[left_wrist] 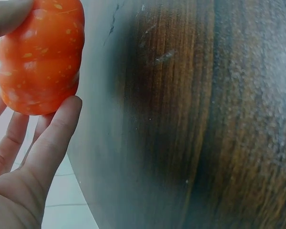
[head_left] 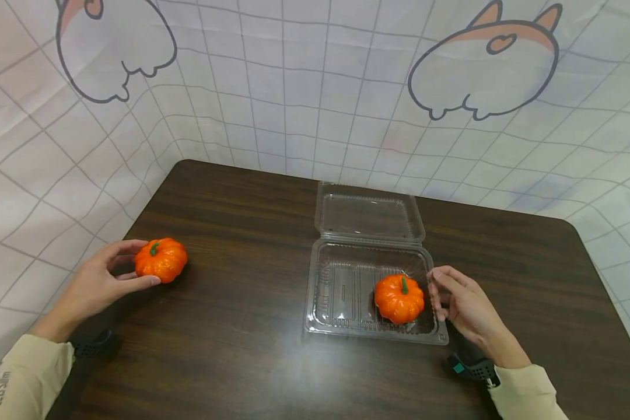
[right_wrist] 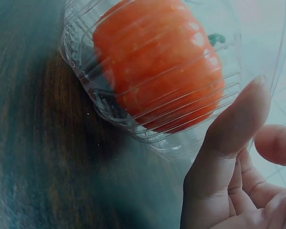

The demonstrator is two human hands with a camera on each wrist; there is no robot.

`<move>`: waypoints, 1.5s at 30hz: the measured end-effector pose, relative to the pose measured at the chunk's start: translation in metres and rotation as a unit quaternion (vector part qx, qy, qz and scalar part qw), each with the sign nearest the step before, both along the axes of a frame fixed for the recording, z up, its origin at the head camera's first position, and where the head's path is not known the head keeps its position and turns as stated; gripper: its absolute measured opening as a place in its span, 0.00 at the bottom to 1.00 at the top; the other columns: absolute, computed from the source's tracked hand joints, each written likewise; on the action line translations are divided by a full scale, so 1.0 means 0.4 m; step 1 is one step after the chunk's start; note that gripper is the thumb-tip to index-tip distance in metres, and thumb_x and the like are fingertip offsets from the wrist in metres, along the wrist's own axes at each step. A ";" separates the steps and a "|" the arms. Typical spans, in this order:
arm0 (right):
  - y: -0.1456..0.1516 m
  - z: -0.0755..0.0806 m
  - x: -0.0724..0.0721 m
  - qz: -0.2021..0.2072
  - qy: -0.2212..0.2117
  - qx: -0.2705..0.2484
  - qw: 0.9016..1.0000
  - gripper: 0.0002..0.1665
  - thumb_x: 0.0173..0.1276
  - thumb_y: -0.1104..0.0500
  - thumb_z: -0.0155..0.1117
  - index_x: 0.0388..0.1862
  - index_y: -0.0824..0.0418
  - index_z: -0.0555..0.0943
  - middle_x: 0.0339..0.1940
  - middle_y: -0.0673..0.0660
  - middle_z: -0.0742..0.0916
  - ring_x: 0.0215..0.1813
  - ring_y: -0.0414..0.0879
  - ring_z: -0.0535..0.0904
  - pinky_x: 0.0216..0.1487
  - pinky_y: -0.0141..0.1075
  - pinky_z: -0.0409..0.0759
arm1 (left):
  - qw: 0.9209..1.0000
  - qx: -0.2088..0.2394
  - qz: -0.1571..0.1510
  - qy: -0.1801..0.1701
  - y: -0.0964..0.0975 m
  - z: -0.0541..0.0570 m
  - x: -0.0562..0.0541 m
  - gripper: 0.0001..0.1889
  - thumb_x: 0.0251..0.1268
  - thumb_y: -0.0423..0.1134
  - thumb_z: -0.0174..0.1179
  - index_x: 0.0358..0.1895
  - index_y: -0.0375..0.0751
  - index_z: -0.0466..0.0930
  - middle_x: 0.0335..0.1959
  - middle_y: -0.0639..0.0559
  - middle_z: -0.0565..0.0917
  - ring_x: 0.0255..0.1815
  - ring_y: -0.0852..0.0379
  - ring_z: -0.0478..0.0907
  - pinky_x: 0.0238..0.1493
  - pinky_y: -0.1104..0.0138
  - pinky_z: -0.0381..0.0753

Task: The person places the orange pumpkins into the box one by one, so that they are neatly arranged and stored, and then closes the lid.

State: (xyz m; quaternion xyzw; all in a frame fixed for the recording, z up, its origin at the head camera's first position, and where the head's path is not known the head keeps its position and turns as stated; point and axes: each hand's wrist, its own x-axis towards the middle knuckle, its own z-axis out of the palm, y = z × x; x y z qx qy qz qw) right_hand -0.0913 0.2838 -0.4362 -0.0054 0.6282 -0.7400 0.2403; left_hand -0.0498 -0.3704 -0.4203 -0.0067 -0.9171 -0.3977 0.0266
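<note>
At the left of the table, my left hand (head_left: 95,284) grips a small orange toy pumpkin (head_left: 161,260) with a green stem, thumb on one side and fingers on the other. The left wrist view shows the same pumpkin (left_wrist: 43,57) between thumb and fingers. A clear plastic clamshell container (head_left: 341,332) lies with its lid (head_left: 367,216) folded back. A second orange pumpkin (head_left: 399,299) sits inside the container's right part. My right hand (head_left: 467,306) pinches the container's right rim; in the right wrist view that pumpkin (right_wrist: 157,67) shows through the ribbed plastic wall.
The dark wood-grain table (head_left: 241,245) has rounded far corners. Behind and beside it hangs a white grid-patterned cloth (head_left: 273,87) with cartoon animal drawings. A dark band (head_left: 472,367) with a camera is worn on the right wrist.
</note>
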 end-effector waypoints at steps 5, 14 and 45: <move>0.002 0.001 0.005 0.001 0.002 -0.001 1.000 0.12 0.85 0.50 0.51 0.50 0.55 0.78 0.32 0.45 0.83 0.27 0.38 0.78 0.26 0.28 0.83 | 1.000 0.005 -0.004 0.002 0.005 0.001 -0.005 0.36 0.54 0.38 0.80 0.66 0.36 0.73 0.53 0.81 0.73 0.47 0.87 0.73 0.41 0.86 0.81; 0.003 0.003 0.016 0.003 -0.003 0.000 1.000 0.10 0.85 0.51 0.51 0.47 0.53 0.78 0.32 0.45 0.83 0.27 0.38 0.79 0.27 0.28 0.84 | 1.000 0.001 -0.007 -0.002 0.015 0.001 -0.011 0.36 0.55 0.39 0.80 0.66 0.36 0.73 0.53 0.81 0.73 0.46 0.88 0.73 0.41 0.86 0.81; 0.008 0.005 0.038 0.024 -0.011 -0.009 1.000 0.11 0.84 0.49 0.51 0.46 0.53 0.76 0.32 0.45 0.81 0.27 0.38 0.78 0.27 0.28 0.82 | 1.000 -0.003 -0.026 -0.006 0.064 0.037 -0.034 0.38 0.56 0.39 0.79 0.68 0.36 0.71 0.55 0.79 0.71 0.49 0.88 0.73 0.42 0.85 0.82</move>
